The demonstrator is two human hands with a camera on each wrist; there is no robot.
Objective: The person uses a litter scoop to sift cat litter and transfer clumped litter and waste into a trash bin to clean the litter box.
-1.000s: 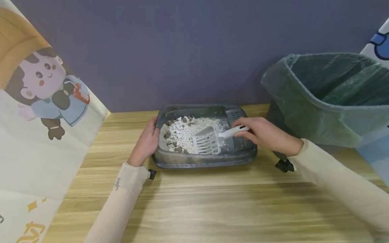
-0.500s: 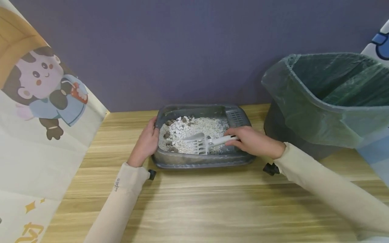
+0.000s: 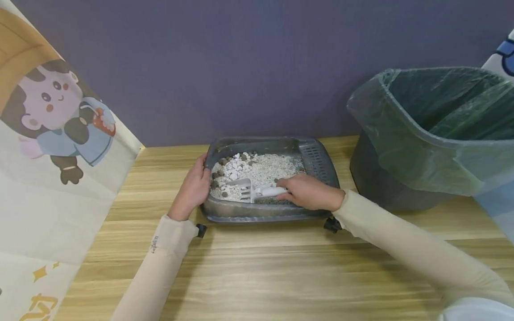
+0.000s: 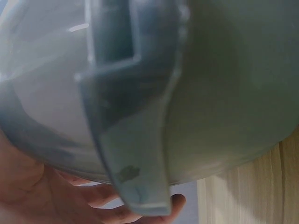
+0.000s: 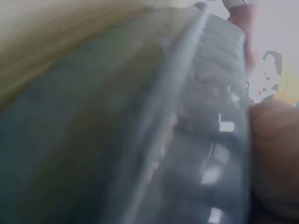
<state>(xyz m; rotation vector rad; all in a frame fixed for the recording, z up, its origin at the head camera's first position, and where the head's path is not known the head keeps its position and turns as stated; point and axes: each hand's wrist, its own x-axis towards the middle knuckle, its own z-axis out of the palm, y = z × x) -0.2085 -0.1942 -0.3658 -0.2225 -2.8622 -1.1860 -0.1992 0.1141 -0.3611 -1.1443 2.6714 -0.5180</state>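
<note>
A dark grey litter box (image 3: 265,215) stands on the wooden surface, holding pale litter (image 3: 273,166) with brown clumps (image 3: 214,183) mostly along its left side. My left hand (image 3: 192,189) grips the box's left end; in the left wrist view its fingers (image 4: 100,193) curl at the box's edge. With my right hand (image 3: 311,191) I hold a white slotted litter scoop (image 3: 268,191) by the handle, its head tipped into the litter at the front left. The right wrist view is blurred, filled mostly by the box's rim (image 5: 201,121).
A grey bin (image 3: 373,174) lined with a translucent green bag (image 3: 425,165) stands right of the box. Behind is a dark purple wall (image 3: 241,67). A panel with a cartoon figure (image 3: 60,116) borders the left. Wood-grain surface (image 3: 273,276) extends in front.
My right hand has moved left with the scoop, pushing its head through the litter toward the box's left end. The left hand and the box have stayed in place.
</note>
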